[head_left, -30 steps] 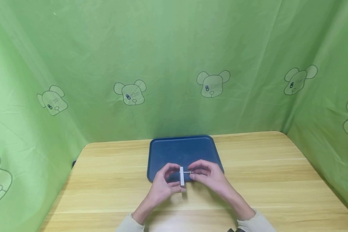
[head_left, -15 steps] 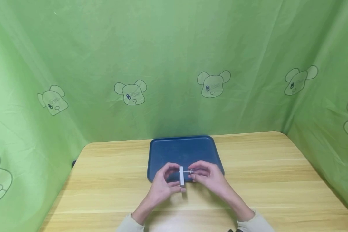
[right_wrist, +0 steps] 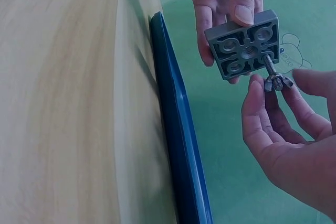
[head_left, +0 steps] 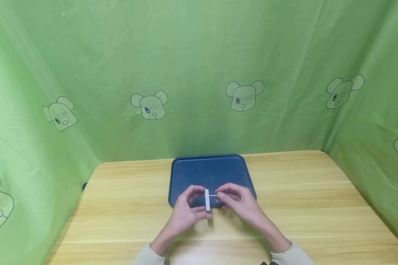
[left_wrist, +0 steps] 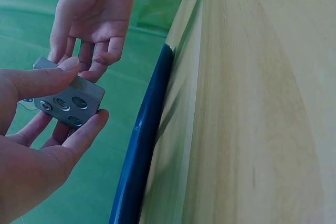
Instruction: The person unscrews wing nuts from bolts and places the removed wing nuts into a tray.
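Note:
My left hand [head_left: 184, 213] grips a grey square block [head_left: 207, 201] by its edges, thumb and fingers on opposite sides. The left wrist view shows a smooth face of the block [left_wrist: 68, 100] with several round holes. On the ribbed face of the block [right_wrist: 247, 45], in the right wrist view, a threaded bolt [right_wrist: 270, 64] sticks out near one corner. A wing nut [right_wrist: 277, 83] sits near the bolt's free end. The fingers and thumb of my right hand [head_left: 240, 198] are curled round the wing nut, which the thumb hides in the head view.
A dark blue tray [head_left: 209, 171] lies on the wooden table [head_left: 129, 206], behind and below the hands. Green curtains [head_left: 195, 55] with bear-head prints stand at the back and both sides.
My right thumb has swung up and forward over the wing nut, covering it in the head view. The left hand and block stay nearly still.

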Demonstrator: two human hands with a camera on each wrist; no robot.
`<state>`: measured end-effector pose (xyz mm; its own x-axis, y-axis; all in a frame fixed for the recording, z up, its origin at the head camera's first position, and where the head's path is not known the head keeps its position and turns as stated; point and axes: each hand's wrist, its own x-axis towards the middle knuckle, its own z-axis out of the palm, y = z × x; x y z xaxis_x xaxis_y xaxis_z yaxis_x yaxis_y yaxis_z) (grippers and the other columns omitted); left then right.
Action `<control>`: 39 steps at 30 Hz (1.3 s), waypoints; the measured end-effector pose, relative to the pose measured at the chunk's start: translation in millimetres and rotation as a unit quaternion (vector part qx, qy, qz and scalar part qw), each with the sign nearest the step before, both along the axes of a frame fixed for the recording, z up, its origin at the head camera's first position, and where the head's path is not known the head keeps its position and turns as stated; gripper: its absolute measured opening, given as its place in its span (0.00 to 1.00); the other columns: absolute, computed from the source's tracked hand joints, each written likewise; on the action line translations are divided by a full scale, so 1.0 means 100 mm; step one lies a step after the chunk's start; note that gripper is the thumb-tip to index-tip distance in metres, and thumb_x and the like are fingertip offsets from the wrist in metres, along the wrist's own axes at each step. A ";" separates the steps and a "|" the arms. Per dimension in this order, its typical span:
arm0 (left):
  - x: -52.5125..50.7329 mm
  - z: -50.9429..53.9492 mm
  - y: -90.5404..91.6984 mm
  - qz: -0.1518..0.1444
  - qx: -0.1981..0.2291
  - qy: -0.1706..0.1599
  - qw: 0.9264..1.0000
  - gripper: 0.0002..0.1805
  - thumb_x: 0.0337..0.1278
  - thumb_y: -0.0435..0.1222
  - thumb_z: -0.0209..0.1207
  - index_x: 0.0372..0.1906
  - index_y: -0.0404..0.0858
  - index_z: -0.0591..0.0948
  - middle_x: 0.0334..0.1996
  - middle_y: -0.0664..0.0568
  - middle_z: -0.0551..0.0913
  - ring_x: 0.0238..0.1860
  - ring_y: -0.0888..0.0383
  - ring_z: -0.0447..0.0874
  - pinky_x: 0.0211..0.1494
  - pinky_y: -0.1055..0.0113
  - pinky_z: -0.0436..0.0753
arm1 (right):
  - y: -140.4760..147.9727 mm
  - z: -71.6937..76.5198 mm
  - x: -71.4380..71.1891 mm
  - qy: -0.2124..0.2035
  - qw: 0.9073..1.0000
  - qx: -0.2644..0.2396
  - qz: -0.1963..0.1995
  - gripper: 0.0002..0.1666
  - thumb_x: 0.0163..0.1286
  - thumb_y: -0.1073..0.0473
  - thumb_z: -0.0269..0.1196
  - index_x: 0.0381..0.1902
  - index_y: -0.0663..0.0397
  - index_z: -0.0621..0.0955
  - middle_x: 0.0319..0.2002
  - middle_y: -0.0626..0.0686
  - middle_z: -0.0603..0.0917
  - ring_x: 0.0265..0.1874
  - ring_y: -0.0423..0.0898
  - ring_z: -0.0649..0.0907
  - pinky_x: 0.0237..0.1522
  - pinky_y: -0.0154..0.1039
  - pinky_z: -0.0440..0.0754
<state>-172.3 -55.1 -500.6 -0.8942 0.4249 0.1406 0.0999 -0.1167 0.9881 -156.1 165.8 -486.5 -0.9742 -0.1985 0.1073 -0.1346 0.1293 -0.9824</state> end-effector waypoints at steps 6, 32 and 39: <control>0.00 0.00 0.01 0.000 -0.004 0.000 1.000 0.39 0.33 0.14 0.73 0.58 0.33 0.76 0.61 0.34 0.76 0.66 0.32 0.73 0.57 0.58 0.89 | 0.01 0.00 -0.01 0.005 1.000 -0.001 -0.004 0.14 0.78 0.58 0.60 0.49 0.66 0.83 0.48 0.65 0.86 0.42 0.52 0.89 0.44 0.49 0.93; 0.00 0.00 0.00 0.001 -0.003 -0.001 1.000 0.38 0.33 0.14 0.73 0.58 0.33 0.76 0.62 0.29 0.74 0.66 0.33 0.73 0.58 0.58 0.89 | 0.00 0.01 0.00 0.008 0.999 -0.037 0.019 0.14 0.70 0.67 0.66 0.51 0.70 0.82 0.54 0.73 0.80 0.54 0.69 0.83 0.54 0.51 0.89; 0.00 -0.01 0.00 0.000 -0.003 -0.003 1.000 0.39 0.33 0.14 0.73 0.58 0.33 0.76 0.62 0.31 0.75 0.66 0.33 0.73 0.58 0.58 0.88 | 0.01 0.00 0.01 0.013 0.999 -0.026 0.018 0.14 0.68 0.70 0.66 0.51 0.68 0.82 0.53 0.70 0.82 0.53 0.67 0.84 0.53 0.42 0.90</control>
<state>-172.3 -54.8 -501.7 -0.8952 0.4256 0.1322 0.0932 -0.1113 0.9894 -155.5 166.3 -486.4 -0.9633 -0.2267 0.1438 -0.1640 0.0729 -0.9838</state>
